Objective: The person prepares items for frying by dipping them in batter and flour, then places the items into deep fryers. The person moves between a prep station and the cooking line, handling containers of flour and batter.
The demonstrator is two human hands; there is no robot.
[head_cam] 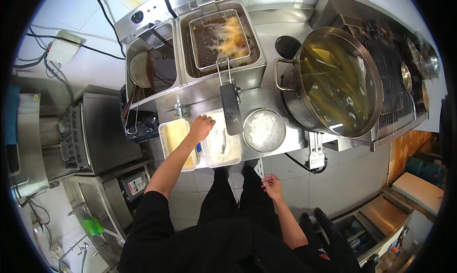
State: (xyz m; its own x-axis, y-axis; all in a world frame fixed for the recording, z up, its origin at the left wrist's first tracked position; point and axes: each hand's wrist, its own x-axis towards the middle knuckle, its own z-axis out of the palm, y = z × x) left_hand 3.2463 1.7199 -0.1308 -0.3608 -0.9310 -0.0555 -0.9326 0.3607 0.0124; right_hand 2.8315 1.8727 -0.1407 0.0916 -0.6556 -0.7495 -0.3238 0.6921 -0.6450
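Note:
My left hand [202, 127], palm down with curled fingers, is over the inner edge of a plastic tub of white flour [214, 153]. Its fingertips point down and away, so whether they pinch anything is hidden. In the flour lies a narrow dark piece [224, 142], partly coated. Left of it stands a tub of pale yellow batter [177, 135], partly behind my left wrist. My right hand [272, 186] hangs low by my right leg, fingers loosely bent, with nothing visible in it. A round metal bowl of white powder [264, 130] sits right of the flour.
Food bubbles in a fryer basket [234, 37]; its black handle [230, 108] juts over the flour tub. A second fryer well [153, 58] holds a round strainer. To the right stand a large stockpot of liquid [335, 87] and a grill [389, 83]. Another person's legs [332, 230] are behind me, right.

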